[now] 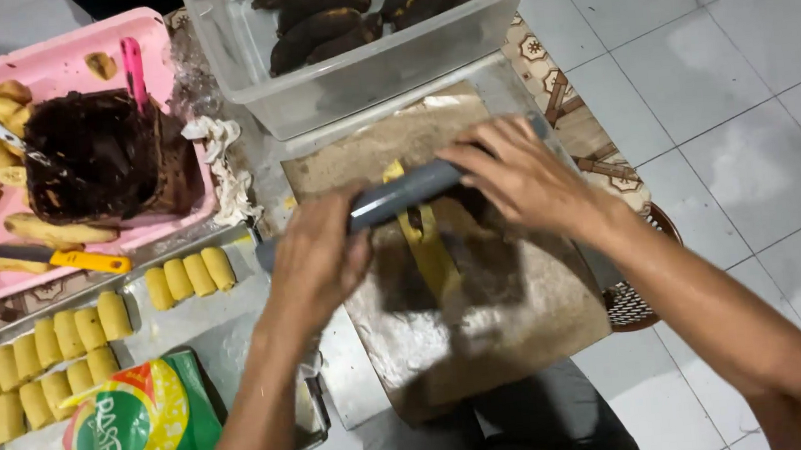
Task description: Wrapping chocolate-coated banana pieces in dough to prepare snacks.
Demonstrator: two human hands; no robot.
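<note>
Both hands are pressing a grey roller [398, 197] over a yellow strip of dough [431, 251] on the floured board [522, 311], w/ the left hand [318, 260] wrapping one end and the right hand [521, 177] gripping the other. Looks like the flattening step; next it needs even pushing so the strip isn't tearing. At 7 o'clock a green-yellow-red bag [141, 436] is lying on the metal tray [228, 334]. At 10 o'clock a pink tray [54, 62] is sitting; at 12 a clear tub [378, 65] of dark bananas.
</note>
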